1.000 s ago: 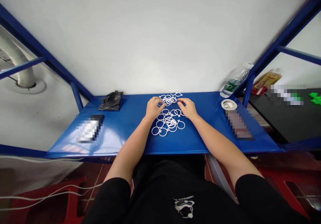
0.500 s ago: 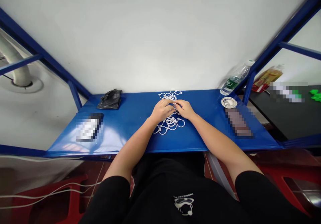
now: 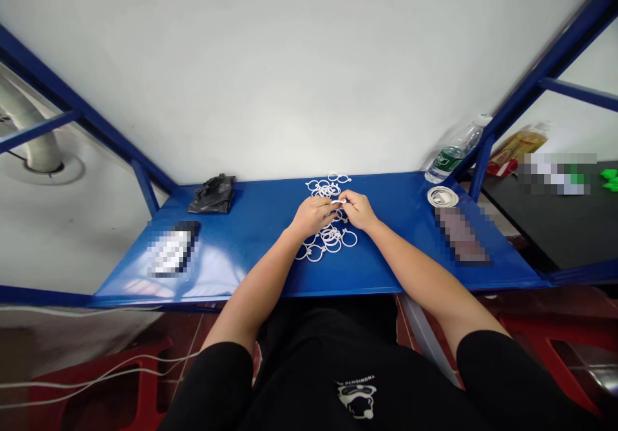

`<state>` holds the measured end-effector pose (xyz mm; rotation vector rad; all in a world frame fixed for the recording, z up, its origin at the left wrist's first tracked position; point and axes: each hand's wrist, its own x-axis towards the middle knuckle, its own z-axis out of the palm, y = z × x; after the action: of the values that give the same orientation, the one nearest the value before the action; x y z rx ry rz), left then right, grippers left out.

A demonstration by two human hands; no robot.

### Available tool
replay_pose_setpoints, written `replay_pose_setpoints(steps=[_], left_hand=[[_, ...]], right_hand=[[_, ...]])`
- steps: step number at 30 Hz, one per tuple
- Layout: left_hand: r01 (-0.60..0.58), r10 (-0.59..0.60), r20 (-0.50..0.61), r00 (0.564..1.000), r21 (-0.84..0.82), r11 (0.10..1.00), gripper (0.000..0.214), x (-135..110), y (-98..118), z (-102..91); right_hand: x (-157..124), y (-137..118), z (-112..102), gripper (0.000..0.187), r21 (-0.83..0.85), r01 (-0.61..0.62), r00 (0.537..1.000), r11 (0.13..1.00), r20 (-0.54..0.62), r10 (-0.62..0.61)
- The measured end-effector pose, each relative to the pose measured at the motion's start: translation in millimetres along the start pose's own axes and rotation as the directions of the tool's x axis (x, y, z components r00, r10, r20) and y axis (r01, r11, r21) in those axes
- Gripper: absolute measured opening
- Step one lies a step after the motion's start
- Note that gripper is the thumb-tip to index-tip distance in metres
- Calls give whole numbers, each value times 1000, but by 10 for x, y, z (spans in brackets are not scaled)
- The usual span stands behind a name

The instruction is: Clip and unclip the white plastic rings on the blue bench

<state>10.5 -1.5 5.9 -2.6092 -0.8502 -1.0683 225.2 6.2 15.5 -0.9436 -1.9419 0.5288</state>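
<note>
Between my two hands is a white plastic ring (image 3: 339, 201), seen nearly edge-on and partly covered by fingers. My left hand (image 3: 313, 216) pinches its left side, fingers bent together. On the other side, my right hand (image 3: 359, 210) has its thumb and fingers closed on the same ring. A loose pile of white rings with small tabs (image 3: 332, 236) lies on the blue table just below my hands. Beyond my fingertips sits a second cluster of such rings (image 3: 326, 187), some overlapping.
On the blue table (image 3: 241, 225), a crumpled black plastic bag (image 3: 212, 194) and a blurred-out item (image 3: 172, 249) lie at left. A water bottle (image 3: 449, 160), a white coiled strip (image 3: 442, 196) and another blurred item (image 3: 462, 234) are at right. Blue frame bars (image 3: 143, 183) flank the table.
My right hand has shifted slightly, and the ring between my hands now shows more clearly at the fingertips. The view has tilted a little; the piles look the same.
</note>
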Motion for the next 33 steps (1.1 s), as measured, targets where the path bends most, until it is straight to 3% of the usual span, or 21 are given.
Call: replay_pose_setpoints(steps=[4,9,15,21,33], left_hand=[[-12,13,17,1000,-56,998,21,1,34,35],[52,-55,-20,998,-115,992,25,-13,9,-24],[95,-81,95,992,-159,983,23,-17,-6,-44],[133,-112,120,986,-181,974,25,-27,-11,-44],[125,-85,259,962,-143,982,24,-25,102,-29]], right_hand=[[5,59,3,22,-4,41,999,999,22,-41],[-2,55,-18,28,15,101,993,995,52,-102],[-4,59,-38,26,-71,110,990,991,95,-103],[0,72,-45,27,-100,166,982,981,111,-155],[38,78,-41,29,-85,119,983,989,153,-105]])
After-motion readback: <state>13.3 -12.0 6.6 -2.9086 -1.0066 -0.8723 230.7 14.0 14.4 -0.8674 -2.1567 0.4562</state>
